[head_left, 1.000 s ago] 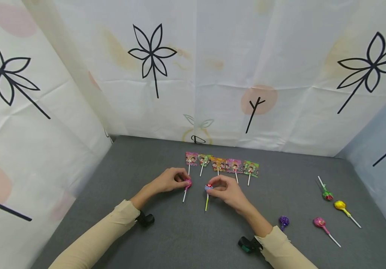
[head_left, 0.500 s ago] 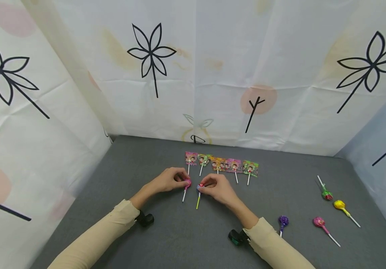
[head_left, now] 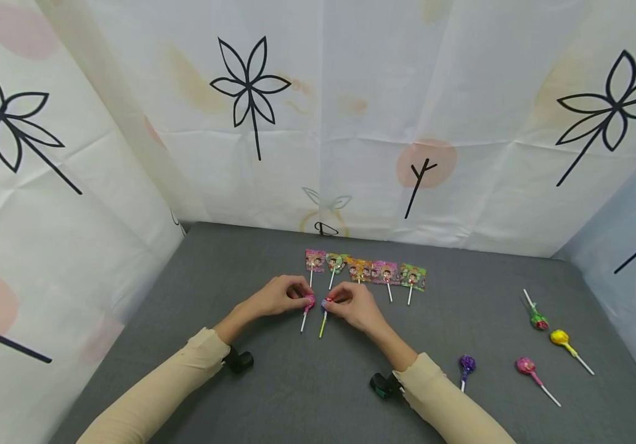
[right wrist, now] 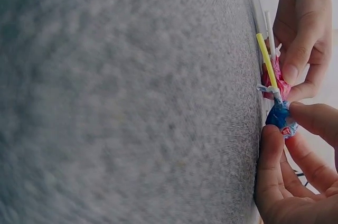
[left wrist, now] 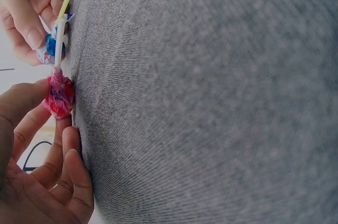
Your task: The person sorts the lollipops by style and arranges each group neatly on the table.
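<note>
My left hand [head_left: 280, 296] pinches the wrapped head of a pink lollipop [left wrist: 60, 95] between thumb and fingers; its white stick points toward me. Just to the right, my right hand [head_left: 355, 304] holds a blue lollipop [right wrist: 278, 115] by its wrapped head, with a yellow stick [head_left: 323, 325] angled toward me. A small gap separates the two lollipops in the head view. Behind the hands lies a row of flat-packed lollipops in pink, green and orange wrappers, among them an orange one [head_left: 360, 269] whose stick is partly hidden by my right hand.
On the right of the grey table [head_left: 273, 394] lie a purple lollipop [head_left: 467, 364], a pink lollipop [head_left: 525, 366], a yellow lollipop [head_left: 559, 337] and a green-and-red lollipop [head_left: 540, 322]. A patterned white curtain [head_left: 373, 111] hangs behind and at the sides.
My right hand has moved left with the blue lollipop, bringing it close beside the pink one. My left hand has stayed in place on the pink lollipop.
</note>
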Motion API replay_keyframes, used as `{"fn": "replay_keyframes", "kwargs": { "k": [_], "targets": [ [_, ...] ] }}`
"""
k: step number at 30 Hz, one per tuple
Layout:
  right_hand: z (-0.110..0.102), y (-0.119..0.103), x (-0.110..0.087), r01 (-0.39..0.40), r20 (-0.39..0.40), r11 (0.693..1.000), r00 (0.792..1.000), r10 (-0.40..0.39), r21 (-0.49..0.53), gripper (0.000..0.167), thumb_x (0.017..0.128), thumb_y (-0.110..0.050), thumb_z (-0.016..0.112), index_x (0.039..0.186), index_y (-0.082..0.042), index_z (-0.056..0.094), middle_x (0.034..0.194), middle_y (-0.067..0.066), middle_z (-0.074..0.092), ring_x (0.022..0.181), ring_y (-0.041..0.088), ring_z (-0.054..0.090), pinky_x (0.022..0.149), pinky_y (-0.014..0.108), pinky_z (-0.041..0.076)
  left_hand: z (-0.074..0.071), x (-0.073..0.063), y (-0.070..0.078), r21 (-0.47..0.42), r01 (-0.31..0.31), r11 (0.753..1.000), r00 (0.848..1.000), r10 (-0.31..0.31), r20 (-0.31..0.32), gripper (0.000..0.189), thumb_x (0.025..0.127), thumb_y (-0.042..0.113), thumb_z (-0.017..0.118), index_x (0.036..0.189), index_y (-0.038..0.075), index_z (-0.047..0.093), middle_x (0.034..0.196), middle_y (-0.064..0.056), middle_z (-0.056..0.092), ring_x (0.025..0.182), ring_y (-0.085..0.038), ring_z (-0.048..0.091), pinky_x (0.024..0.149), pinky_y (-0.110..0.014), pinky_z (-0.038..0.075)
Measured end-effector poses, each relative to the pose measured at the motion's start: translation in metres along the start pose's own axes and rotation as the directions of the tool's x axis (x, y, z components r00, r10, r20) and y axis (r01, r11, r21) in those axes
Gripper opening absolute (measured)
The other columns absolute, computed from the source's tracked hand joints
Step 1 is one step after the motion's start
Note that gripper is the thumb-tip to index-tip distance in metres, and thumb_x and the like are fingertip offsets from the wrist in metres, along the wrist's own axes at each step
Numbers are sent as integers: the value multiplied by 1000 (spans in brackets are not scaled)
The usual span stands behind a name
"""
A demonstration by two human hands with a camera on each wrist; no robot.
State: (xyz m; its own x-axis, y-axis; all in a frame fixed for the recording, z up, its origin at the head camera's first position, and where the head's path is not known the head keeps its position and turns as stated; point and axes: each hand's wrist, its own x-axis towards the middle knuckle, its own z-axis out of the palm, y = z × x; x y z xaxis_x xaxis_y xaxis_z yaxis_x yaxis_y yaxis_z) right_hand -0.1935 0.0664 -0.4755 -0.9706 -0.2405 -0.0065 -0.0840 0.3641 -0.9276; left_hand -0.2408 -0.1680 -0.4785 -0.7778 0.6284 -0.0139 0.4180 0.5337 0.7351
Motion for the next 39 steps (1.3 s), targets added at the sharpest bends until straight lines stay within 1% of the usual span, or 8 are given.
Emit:
{"fn": "replay_keyframes", "kwargs": {
  "k": [7, 12, 15, 19, 22, 25, 32, 39],
  "targets": [
    [-4, 0, -1, -21, 27, 1000, 999, 20, 21, 18, 88, -5, 80, 101, 3, 70, 96, 11, 71, 79, 21, 70, 69, 34, 55, 0, 0, -1, -6, -21, 1000, 1000, 21, 4, 12, 97, 18, 73, 107, 12, 73, 98, 5, 69, 83, -9, 63, 78, -30, 51],
    [-16, -4, -10, -19, 75, 999, 997, 16, 31, 24, 90, -7, 79, 108, 5, 69, 103, 16, 70, 83, 25, 70, 70, 35, 55, 1, 0, -3, -11, -23, 1000, 1000, 23, 2, 12, 97, 19, 73, 107, 13, 73, 98, 5, 69, 83, -9, 64, 78, -31, 51],
    [-31, -7, -17, 15, 110, 1000, 994, -17, 14, 26, 92, -8, 77, 112, 6, 68, 106, 17, 70, 87, 28, 70, 70, 36, 54, 1, 0, -4, -20, -22, 1000, 1000, 22, -2, 11, 97, 20, 74, 106, 13, 73, 97, 5, 69, 83, -9, 64, 77, -31, 51],
    [-52, -9, -26, 51, 151, 998, 987, -57, 48, 30, 95, -10, 74, 116, 9, 66, 109, 17, 68, 91, 34, 69, 74, 44, 55, 1, -2, -5, -17, -28, 999, 1000, 28, -9, 11, 96, 20, 74, 106, 13, 73, 97, 5, 69, 82, -9, 64, 76, -31, 51],
    [-71, -9, -35, 33, 162, 995, 986, -47, 92, 33, 96, -12, 74, 119, 9, 64, 113, 19, 66, 96, 42, 67, 79, 53, 53, 1, -3, -5, -16, -37, 999, 999, 37, -7, 12, 97, 19, 74, 106, 13, 73, 98, 5, 69, 83, -9, 64, 77, -31, 52],
    [-92, -11, -47, -2, 156, 994, 988, -15, 107, 32, 97, -14, 73, 120, 6, 64, 117, 20, 64, 101, 48, 64, 84, 58, 51, 1, -3, -4, -18, -42, 999, 999, 42, -1, 12, 97, 19, 73, 107, 13, 73, 99, 4, 69, 84, -10, 64, 78, -32, 52],
    [-140, -9, -76, -32, 101, 996, 995, 24, 80, 31, 99, -16, 71, 121, 5, 63, 120, 26, 62, 108, 42, 64, 89, 51, 51, 0, -2, -2, -5, -30, 1000, 1000, 30, 6, 12, 97, 20, 73, 107, 13, 72, 99, 4, 69, 84, -10, 63, 78, -32, 51],
    [-171, 8, -101, -53, 40, 999, 998, 52, 13, 35, 100, -17, 69, 123, 8, 62, 118, 26, 63, 104, 28, 67, 86, 43, 53, 1, -2, -3, -7, -39, 999, 999, 39, 3, 12, 97, 18, 73, 107, 12, 72, 98, 4, 69, 83, -10, 63, 77, -32, 51]
  ]
}}
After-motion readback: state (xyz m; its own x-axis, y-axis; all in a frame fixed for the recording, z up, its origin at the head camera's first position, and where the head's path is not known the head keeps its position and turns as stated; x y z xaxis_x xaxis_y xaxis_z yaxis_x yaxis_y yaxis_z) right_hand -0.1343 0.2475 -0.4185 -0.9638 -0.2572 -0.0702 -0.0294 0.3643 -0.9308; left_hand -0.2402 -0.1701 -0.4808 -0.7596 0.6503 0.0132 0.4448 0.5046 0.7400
